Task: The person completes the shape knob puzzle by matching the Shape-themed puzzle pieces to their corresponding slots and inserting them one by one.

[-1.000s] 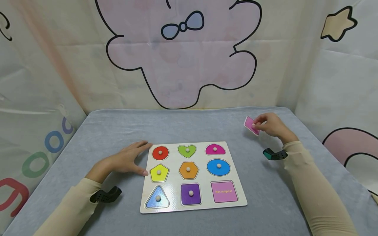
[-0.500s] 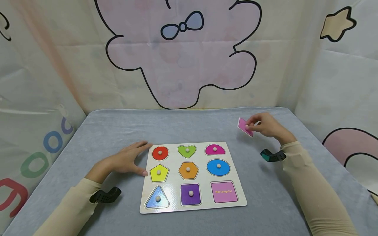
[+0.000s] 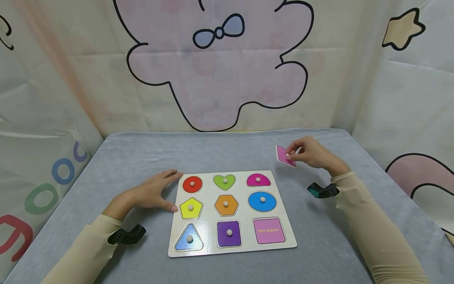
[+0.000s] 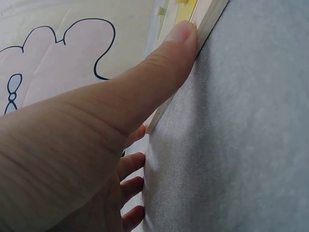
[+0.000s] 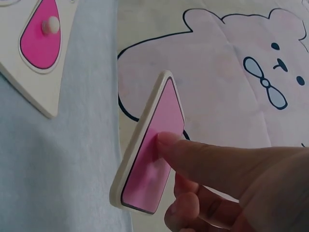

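Note:
A white wooden shape puzzle board (image 3: 209, 221) lies on the table with knobbed pieces in its recesses. Its lower right recess (image 3: 268, 236) is pink, bears the word "Rectangular" and holds no piece. My right hand (image 3: 313, 153) pinches the knob of a pink rectangular puzzle piece (image 3: 281, 154), held tilted above the table beyond the board's far right corner. The right wrist view shows that piece (image 5: 149, 169) from the side, its knob hidden by the thumb. My left hand (image 3: 150, 192) rests at the board's left edge, fingers spread; the thumb (image 4: 181, 36) touches the edge in the left wrist view.
A grey cloth covers the table (image 3: 198, 152). Behind it hangs a printed curtain (image 3: 220, 90), with further printed curtains at both sides. Each wrist wears a black strap, such as the left strap (image 3: 127, 235).
My right hand has moved left and slightly nearer with the pink rectangular puzzle piece. The left hand and the board have stayed in place.

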Demonstrator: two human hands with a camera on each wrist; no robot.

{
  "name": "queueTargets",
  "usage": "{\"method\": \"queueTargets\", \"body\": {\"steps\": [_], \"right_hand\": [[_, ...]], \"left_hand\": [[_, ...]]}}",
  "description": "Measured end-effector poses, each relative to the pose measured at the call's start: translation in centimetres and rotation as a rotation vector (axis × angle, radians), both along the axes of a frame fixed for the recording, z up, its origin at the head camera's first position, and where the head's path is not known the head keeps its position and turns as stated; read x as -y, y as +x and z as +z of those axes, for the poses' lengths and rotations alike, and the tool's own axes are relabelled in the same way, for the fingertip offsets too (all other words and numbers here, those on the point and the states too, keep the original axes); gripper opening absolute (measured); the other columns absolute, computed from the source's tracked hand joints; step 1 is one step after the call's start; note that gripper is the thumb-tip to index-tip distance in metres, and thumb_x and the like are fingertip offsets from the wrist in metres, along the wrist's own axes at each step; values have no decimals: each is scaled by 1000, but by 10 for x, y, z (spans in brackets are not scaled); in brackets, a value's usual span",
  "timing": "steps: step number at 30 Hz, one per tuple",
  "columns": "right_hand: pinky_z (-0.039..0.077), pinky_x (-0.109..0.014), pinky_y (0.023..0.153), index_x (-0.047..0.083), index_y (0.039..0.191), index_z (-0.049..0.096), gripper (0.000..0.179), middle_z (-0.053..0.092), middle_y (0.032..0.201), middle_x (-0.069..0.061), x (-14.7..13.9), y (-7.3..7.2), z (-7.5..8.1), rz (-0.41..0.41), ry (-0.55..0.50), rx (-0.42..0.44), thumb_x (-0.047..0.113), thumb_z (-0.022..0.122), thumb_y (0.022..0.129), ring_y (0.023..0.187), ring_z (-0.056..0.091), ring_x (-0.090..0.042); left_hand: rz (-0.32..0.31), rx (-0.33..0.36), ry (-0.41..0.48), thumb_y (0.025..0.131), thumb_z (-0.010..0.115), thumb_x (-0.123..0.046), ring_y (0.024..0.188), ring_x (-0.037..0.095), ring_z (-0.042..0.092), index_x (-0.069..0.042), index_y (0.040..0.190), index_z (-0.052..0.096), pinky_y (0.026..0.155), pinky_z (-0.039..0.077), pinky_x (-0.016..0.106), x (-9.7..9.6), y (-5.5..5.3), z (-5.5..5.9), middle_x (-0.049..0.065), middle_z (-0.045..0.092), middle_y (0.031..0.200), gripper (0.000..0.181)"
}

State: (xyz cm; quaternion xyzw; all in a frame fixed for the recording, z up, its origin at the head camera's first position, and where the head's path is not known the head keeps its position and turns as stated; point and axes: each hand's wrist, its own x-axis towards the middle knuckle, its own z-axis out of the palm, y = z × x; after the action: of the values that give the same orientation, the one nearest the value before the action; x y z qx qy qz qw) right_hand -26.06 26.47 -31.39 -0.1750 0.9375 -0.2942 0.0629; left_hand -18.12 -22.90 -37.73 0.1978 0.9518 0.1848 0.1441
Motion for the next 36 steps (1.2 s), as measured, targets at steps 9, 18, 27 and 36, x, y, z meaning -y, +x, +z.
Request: {"method": "queueTargets", "body": {"steps": [9,18,27,36], "right_hand": [[47,-25,60,2,102,75,18,66,92,-11,12,6,1,65,-31,0,16,77,90,73,52,-21],[48,-25,61,3,102,75,19,66,93,-10,20,10,3,106,-107,41,16,79,88,76,55,-19],[49,-26,62,3,103,75,19,67,93,-11,21,8,0,105,-154,58,16,78,90,76,56,-19],[51,-27,59,3,108,76,21,67,90,-9,28,18,4,104,-214,-10,16,76,92,72,57,-20]], "left_hand": [[3,6,2,71,85,-57,147,49,29,-16,159,33,112,27,76,0,1,1,22,29,163,110],[-3,0,1,71,85,-57,147,50,29,-16,159,33,112,27,76,1,-1,0,23,30,163,110],[-5,-1,1,71,85,-57,147,50,29,-15,159,33,112,27,76,1,-1,1,23,30,162,110],[-3,5,4,72,85,-55,147,49,29,-15,159,33,112,27,76,2,1,1,23,29,163,109]]}}
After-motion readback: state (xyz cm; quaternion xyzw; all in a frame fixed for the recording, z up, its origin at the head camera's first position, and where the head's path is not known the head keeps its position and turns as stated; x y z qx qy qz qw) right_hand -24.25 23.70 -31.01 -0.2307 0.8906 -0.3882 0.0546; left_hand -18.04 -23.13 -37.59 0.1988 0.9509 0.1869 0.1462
